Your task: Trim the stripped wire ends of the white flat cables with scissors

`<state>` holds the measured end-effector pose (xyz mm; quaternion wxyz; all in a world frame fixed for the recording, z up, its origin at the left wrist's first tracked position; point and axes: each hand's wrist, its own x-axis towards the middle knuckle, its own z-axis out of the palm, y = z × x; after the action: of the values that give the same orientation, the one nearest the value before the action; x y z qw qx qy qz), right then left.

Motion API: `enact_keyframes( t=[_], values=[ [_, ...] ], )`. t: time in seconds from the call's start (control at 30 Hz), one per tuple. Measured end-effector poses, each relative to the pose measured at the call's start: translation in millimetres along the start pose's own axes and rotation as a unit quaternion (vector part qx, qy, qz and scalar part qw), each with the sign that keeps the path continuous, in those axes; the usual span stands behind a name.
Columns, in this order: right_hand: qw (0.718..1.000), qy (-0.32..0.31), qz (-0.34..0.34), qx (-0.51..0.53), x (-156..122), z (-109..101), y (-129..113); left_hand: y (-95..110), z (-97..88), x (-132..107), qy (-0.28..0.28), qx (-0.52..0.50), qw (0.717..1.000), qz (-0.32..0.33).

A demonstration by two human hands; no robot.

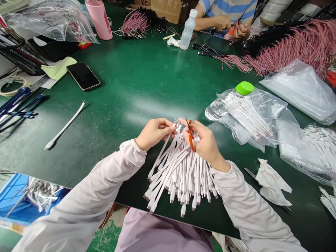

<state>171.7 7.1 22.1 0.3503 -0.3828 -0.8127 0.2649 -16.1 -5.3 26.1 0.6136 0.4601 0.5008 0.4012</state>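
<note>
A fanned bundle of several short white cables (181, 175) lies on the green table (136, 91) at its near edge, plug ends hanging over. My left hand (153, 132) is closed, pinching the top end of one cable in the bundle. My right hand (206, 143) is closed around small orange-handled snips (190, 134), whose tips point at the bundle's top next to my left fingers.
One loose white cable (64, 127) lies at left, a black phone (83, 75) beyond it. A green-capped bottle (231, 99) and clear bags of cables (309, 150) sit at right. Across the table another person's hands (231, 26) work near pink wire bundles (288, 49).
</note>
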Motion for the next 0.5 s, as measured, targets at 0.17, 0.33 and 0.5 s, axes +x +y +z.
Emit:
enact_keyframes(
  t=[0.17, 0.33, 0.5],
  values=[
    [0.999, 0.017, -0.013, -0.031, 0.3, 0.9, 2.9, -0.5, 0.1, 0.0, 0.009, -0.008, 1.000, 0.012],
    [0.993, 0.041, -0.030, -0.102, 0.8, 0.9, 9.7, -3.3, -1.8, 2.0, 0.019, -0.026, 0.999, 0.024],
    [0.948, 0.055, -0.095, -0.300, 0.5, -0.7, 14.3, -4.1, -1.2, 2.5, 0.023, 0.000, 0.999, 0.049]
  ],
)
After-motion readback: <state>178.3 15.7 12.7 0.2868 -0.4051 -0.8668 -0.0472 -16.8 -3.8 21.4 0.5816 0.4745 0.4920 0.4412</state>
